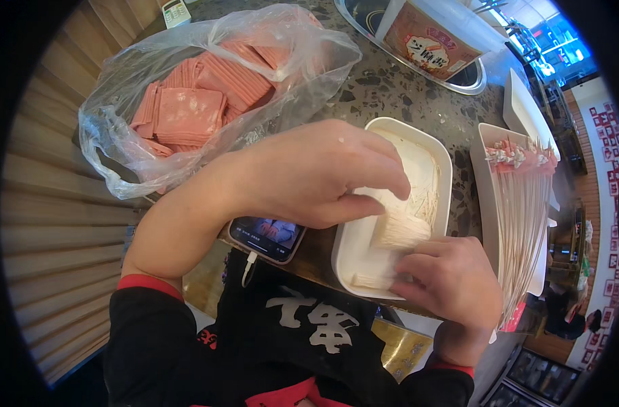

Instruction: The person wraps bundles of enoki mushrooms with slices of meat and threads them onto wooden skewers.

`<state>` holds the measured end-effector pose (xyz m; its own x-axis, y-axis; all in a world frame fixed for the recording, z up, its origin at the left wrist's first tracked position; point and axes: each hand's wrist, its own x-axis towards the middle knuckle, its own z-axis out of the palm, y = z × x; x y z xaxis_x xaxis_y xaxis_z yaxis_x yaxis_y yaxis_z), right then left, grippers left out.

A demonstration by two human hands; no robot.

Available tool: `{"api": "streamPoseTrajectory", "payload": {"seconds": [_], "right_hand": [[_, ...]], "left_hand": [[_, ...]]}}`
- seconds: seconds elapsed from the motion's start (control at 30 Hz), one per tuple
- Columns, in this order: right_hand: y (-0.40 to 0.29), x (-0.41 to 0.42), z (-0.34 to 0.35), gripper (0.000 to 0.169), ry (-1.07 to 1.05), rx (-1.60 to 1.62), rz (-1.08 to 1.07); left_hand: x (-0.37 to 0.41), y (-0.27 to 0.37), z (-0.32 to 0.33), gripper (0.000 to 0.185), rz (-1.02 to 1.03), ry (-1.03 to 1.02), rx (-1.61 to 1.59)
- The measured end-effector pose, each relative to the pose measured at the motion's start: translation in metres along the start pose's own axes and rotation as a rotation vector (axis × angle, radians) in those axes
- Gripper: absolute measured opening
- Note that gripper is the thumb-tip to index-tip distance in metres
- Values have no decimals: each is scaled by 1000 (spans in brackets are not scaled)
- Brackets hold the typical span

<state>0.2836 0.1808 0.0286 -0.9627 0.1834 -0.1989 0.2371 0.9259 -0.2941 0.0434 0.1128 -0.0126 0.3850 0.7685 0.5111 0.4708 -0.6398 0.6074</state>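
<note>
My left hand (pixel 329 175) reaches over a white tray (pixel 444 168), thumb and forefinger apart with nothing seen between them. Just below its fingertips lies a pale bundle of what look like enoki mushrooms (pixel 403 231). My right hand (pixel 449 280), blurred, is at the tray's near right corner; its fingertips are beside a smaller pale bundle (pixel 373 281), and whether they grip it cannot be told. Loose thin strands (pixel 427 203) lie along the tray's right side. Square slices of pink meat (pixel 190 114) sit stacked in a clear plastic bag (pixel 111 147) at the left.
Thin wooden skewers (pixel 523 219) with pink and white food at their far ends rest in a long white container (pixel 485 152) at the right. A phone (pixel 268 236) with a cable lies left of the tray. A labelled tub (pixel 431 40) stands at the back, near a calculator (pixel 176 13).
</note>
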Motion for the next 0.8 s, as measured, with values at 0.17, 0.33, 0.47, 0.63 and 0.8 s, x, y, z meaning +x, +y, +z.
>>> {"api": "streamPoseTrajectory", "payload": {"seconds": [0.17,0.33,0.47,0.63,0.8], "right_hand": [[-2,11,13,16,325,-123,69],[1,11,13,12,288,-83,95],[5,13,16,11,284,-119,53],[10,9,21,11,364,-29,69],[7,9,26,13,366,-81,102]], "left_hand": [[0,3,-6,23,-61,92,56],[1,4,-12,23,-128,107,85],[2,7,-18,23,-157,131,110],[2,10,-20,25,-168,120,141],[5,14,-24,26,-235,63,116]]}}
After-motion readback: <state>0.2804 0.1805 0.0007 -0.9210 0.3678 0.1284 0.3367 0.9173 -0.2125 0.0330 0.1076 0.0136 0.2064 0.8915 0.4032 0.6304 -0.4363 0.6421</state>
